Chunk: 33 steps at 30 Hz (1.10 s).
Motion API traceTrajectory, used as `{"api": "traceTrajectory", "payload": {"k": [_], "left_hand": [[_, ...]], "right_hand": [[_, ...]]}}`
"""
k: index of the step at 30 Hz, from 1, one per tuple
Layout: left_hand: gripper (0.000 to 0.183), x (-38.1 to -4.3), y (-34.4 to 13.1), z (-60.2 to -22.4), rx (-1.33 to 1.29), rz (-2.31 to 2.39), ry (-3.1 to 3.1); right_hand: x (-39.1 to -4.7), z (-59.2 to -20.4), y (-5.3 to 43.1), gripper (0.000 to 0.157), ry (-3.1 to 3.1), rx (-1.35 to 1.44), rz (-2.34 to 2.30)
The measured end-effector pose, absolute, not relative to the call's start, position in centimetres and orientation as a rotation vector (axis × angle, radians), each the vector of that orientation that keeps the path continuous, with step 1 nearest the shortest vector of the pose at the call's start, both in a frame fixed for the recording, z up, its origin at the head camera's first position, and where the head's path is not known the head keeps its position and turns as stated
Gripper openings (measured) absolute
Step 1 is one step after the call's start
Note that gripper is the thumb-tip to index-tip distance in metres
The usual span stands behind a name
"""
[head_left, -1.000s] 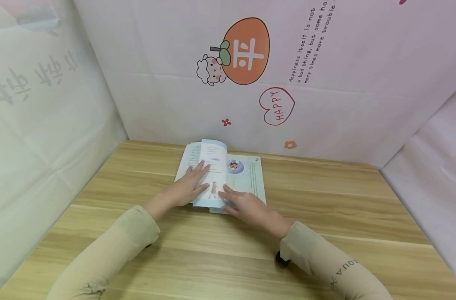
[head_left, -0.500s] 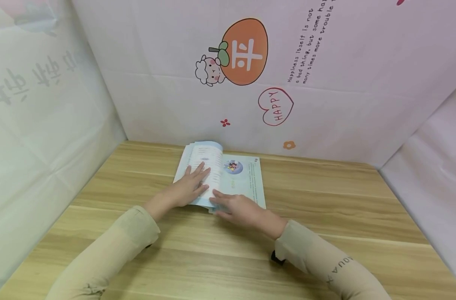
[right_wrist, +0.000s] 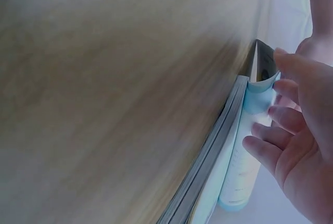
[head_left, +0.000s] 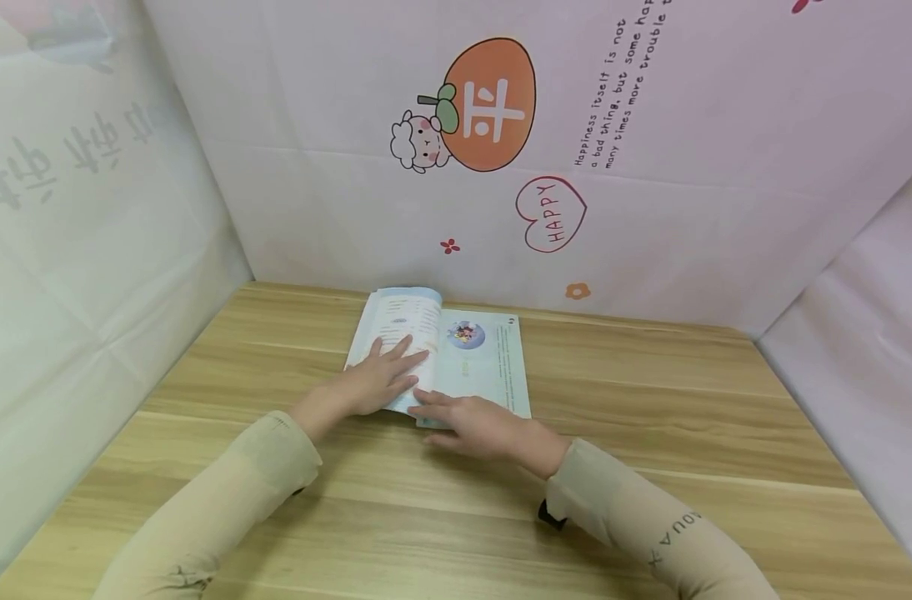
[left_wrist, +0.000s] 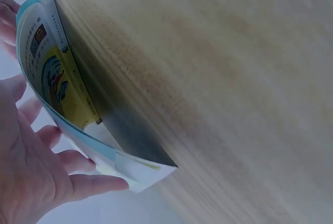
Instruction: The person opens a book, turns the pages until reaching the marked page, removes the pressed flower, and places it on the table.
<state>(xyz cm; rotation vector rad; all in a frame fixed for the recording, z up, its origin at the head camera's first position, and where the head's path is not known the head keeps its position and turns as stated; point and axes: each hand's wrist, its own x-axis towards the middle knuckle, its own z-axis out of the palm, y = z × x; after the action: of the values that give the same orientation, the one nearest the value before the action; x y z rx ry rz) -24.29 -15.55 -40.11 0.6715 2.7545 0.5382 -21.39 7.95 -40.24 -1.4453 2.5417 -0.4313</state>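
Observation:
An open paperback book (head_left: pixel 489 362) lies on the wooden table near the back wall. Its left pages bulge up in a curve beside the fold, and the right page, with a round purple picture, lies flat. My left hand (head_left: pixel 369 385) rests on the left page, fingers spread. Close to the fold at the book's near edge, my right hand (head_left: pixel 474 423) touches the page with extended fingers. In the left wrist view, a yellow picture shows under the bowed page (left_wrist: pixel 106 148). The right wrist view shows the thick page stack (right_wrist: pixel 208 156) beside my fingers.
The wooden table (head_left: pixel 673 400) reaches around the book on every side. A white printed cloth wall (head_left: pixel 336 200) stands right behind the book, with further cloth walls at left and right. A dark object (head_left: pixel 552 515) shows below the right sleeve cuff.
The lifted page has come down leftward onto the left side, uncovering more of the right page. My right hand has slid left with it; my left hand stays nearly in place.

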Motion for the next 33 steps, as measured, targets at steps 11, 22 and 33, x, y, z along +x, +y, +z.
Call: {"api": "traceTrajectory", "payload": {"k": [11,22,33], "left_hand": [[0.062,-24.4,-15.8,-40.0,0.673,0.528,2.716],[0.065,-24.3,-15.8,-40.2,0.567,0.487,2.724],[0.068,-24.5,-15.9,-40.2,0.568,0.455,2.695]], "right_hand": [[-22.0,-39.4,9.6,0.056,2.545,-1.375,-0.425],[-22.6,-39.6,12.4,0.050,2.538,-1.308,-0.397],[-23.7,-39.2,15.2,0.041,2.570,-1.216,-0.406]]}}
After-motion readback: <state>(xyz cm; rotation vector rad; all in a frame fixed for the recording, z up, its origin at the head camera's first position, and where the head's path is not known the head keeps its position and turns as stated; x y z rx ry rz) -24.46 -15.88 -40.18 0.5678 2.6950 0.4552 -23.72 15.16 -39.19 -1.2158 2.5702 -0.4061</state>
